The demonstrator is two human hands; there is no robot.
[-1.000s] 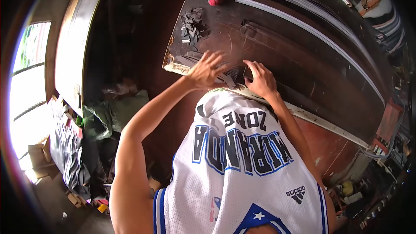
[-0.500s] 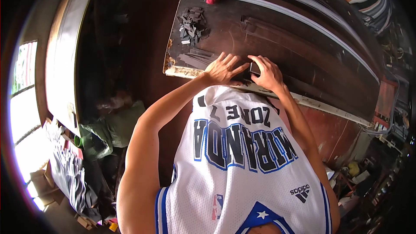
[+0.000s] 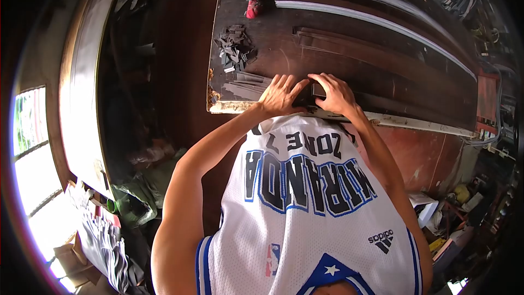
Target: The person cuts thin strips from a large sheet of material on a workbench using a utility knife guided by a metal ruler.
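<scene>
My left hand [image 3: 280, 96] lies palm down at the table's near edge, fingers stretched out and thumb apart. Its fingertips reach over the ends of a few thin dark strips [image 3: 245, 86]. Beside it, my right hand [image 3: 335, 96] curls its fingers and thumb around a small dark rectangular block [image 3: 318, 89] with a pale edge. What lies under the block and between the two hands is too dark to make out. To the left is a heap of short dark cut pieces [image 3: 236, 48].
Long stacked strips [image 3: 371, 15] with pale edges curve across the dark tabletop [image 3: 273, 38]. A red-and-green tool [image 3: 252, 6] lies near chalk marks. The table's near edge is worn [image 3: 232, 107]. Bundled grey sheets [image 3: 106, 246] stand low at left, and clutter fills the lower right.
The camera view has shifted, so the table sits slightly lower and further left. Both hands stay close together at the table edge, the right still around the block.
</scene>
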